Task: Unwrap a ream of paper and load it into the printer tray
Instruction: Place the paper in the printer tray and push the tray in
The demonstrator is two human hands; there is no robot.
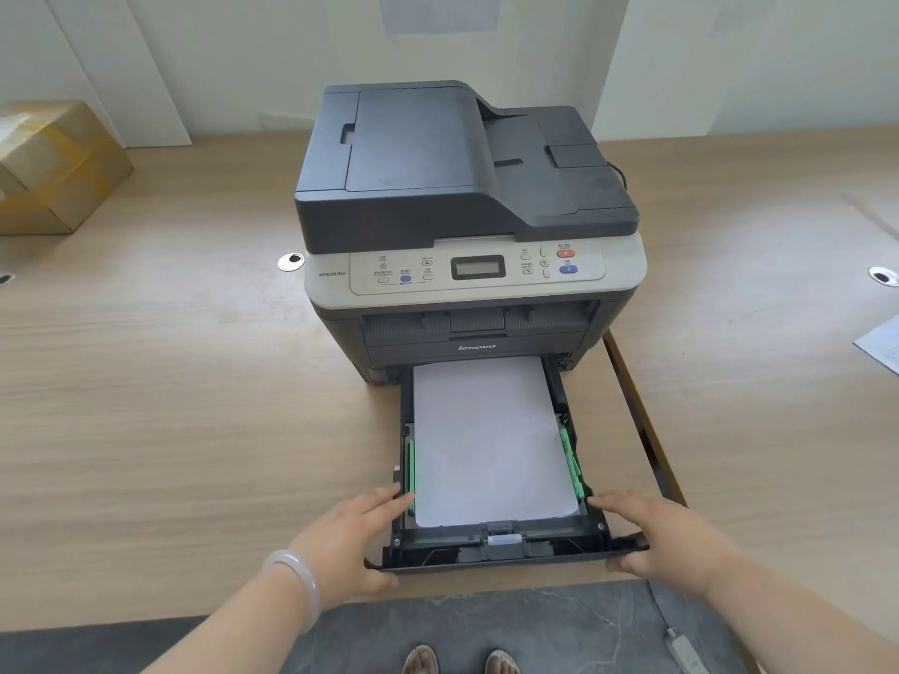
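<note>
A dark grey and beige printer (467,206) stands on a wooden table. Its black paper tray (491,547) is pulled far out toward me. A stack of white paper (489,440) lies flat in the tray between green side guides. My left hand (352,542) grips the tray's front left corner, fingers along the left wall, thumb under the front edge. My right hand (656,537) grips the front right corner the same way. No paper wrapper is in view.
A taped cardboard box (53,167) sits at the far left of the table (170,406). A sheet of paper (883,345) lies at the right edge. The tray's front overhangs the table edge above a grey floor, where my feet and a power strip (686,654) show.
</note>
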